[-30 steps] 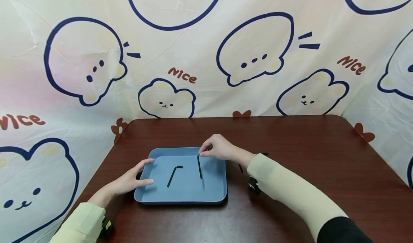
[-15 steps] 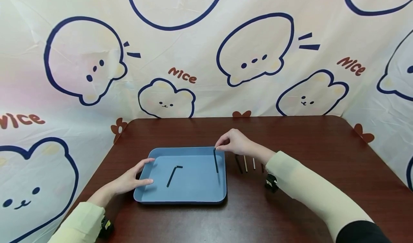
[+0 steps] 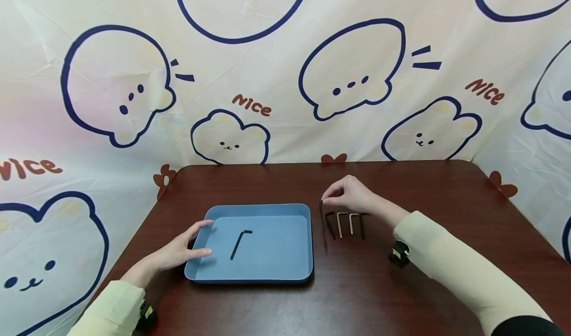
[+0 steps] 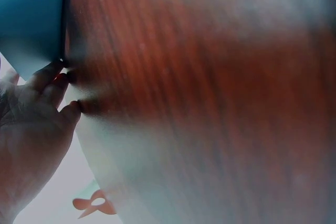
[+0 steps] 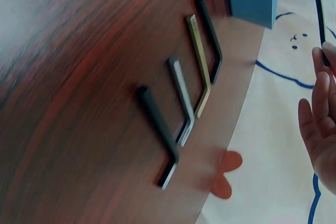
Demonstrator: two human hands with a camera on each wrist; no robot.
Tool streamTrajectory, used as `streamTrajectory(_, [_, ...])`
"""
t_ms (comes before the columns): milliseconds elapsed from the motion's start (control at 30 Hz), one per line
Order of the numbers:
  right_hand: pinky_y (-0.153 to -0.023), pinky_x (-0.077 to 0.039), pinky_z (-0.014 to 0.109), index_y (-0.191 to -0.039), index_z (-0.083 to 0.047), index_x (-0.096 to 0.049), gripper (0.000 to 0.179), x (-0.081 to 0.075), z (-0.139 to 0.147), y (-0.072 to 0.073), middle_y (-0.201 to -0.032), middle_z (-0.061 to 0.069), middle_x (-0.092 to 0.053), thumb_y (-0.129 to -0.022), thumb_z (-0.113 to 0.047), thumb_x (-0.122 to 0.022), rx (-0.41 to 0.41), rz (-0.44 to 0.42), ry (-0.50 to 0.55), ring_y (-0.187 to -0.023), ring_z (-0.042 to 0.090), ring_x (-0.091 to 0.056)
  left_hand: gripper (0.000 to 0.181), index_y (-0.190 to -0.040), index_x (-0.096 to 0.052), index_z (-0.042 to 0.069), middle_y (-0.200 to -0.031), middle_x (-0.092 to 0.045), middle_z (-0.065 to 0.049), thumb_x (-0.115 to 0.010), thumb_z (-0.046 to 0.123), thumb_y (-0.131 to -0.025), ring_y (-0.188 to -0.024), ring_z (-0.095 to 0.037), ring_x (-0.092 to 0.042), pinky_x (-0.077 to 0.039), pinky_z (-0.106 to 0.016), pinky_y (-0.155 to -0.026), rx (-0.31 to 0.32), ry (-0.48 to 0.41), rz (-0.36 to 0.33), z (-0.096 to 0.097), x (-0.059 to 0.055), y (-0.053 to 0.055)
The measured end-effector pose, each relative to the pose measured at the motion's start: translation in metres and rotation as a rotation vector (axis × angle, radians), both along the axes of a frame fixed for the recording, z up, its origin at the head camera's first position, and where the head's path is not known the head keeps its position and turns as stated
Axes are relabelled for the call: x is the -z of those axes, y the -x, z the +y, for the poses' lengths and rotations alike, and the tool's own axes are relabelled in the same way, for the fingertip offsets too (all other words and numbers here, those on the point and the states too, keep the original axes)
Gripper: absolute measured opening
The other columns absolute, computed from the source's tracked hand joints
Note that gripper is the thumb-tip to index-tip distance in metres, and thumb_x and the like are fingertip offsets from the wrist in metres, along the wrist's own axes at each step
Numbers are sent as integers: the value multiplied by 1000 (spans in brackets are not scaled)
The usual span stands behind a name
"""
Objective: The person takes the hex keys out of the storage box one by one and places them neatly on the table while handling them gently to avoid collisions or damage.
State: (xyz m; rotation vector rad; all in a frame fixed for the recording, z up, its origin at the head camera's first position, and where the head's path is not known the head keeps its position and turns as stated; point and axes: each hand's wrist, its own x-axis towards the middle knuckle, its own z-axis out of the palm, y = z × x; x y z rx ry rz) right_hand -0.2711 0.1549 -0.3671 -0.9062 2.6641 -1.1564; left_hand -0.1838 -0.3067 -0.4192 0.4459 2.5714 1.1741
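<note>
A long black hex key (image 3: 322, 227) hangs upright from my right hand (image 3: 350, 193), which pinches its bent end between thumb and fingertips. It is just past the right side of the blue tray (image 3: 276, 266); the right wrist view shows the same hex key (image 5: 318, 3) at its upper right edge. Inside the tray lies another black hex key (image 3: 238, 244). My left hand (image 3: 180, 249) rests on the tray's left rim with thumb and index finger extended over it. In the left wrist view, that hand's fingertips (image 4: 58, 77) are at the tray's corner.
Right of the tray lies a row of hex keys on the brown table (image 3: 267, 311): a black one (image 3: 329, 225), a gold one (image 3: 339, 224), a silver one (image 3: 351, 223) and a dark one (image 3: 362, 227). A printed cloth (image 3: 285, 78) surrounds the table.
My right hand has carried the black hex key rightward, from over the tray to beyond its right rim. The row of hex keys has come into view. My left hand has stayed put.
</note>
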Motion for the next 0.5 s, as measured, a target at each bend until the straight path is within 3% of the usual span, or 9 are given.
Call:
streamTrajectory(233, [-74,-51,33,-91,-12,-78,6,-2,25,0,-91,-2,-72,-88,-14,-74,59,14,2,-86,15,-64,78,-148,-25,6,-151,-21,-32,-72,23,-89,-133,-57,-22,-28,-72,-98,3,-1,2,0,0,0])
streamTrajectory(500, [-68,-48,30,-90,-11,-78,6,-3,51,-2,-88,-2,-72,-86,-15,-75,114,33,-19,-81,17,-61,78,-148,-25,8,-151,-21,-32,-73,23,-89,-134,-57,-21,-27,-73,-98,-3,3,0,0,1,0])
